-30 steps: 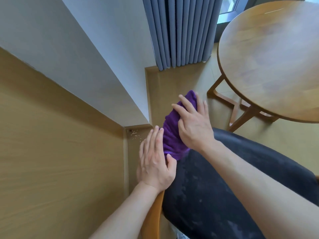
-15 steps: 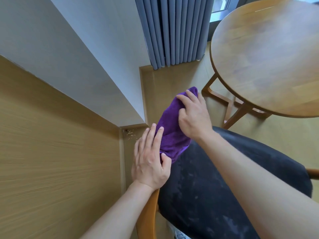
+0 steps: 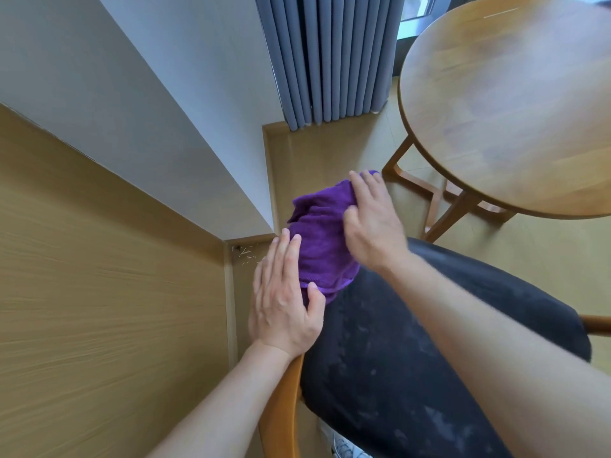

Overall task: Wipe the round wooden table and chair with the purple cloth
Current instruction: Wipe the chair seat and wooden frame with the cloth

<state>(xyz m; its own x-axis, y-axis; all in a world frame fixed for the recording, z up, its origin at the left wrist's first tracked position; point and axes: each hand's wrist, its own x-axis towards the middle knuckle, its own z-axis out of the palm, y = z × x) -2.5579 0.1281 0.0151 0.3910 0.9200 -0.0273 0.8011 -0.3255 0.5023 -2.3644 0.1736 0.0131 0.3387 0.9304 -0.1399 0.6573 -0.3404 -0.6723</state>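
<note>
The purple cloth [image 3: 317,239] lies bunched over the far left corner of the chair's dark padded seat [image 3: 413,342]. My right hand [image 3: 373,226] lies on the cloth's right side, fingers reaching over its far edge and thumb bent into the fabric, holding it. My left hand [image 3: 284,302] rests flat on the chair's left edge with straight fingers, its thumb touching the cloth's near edge. The chair's wooden frame [image 3: 281,408] shows below my left wrist. At the upper right stands the round wooden table [image 3: 512,110], bare, with neither hand near it.
A wood-panelled wall [image 3: 99,309] runs close along the chair's left side. A grey curtain [image 3: 324,57] hangs at the back beside the table. Small debris [image 3: 244,252] lies in the floor corner. The table's legs [image 3: 456,206] stand just beyond the chair.
My right hand has shifted right and its fingers have drawn the cloth up into a wider bunch. My left hand has stayed on the chair's edge.
</note>
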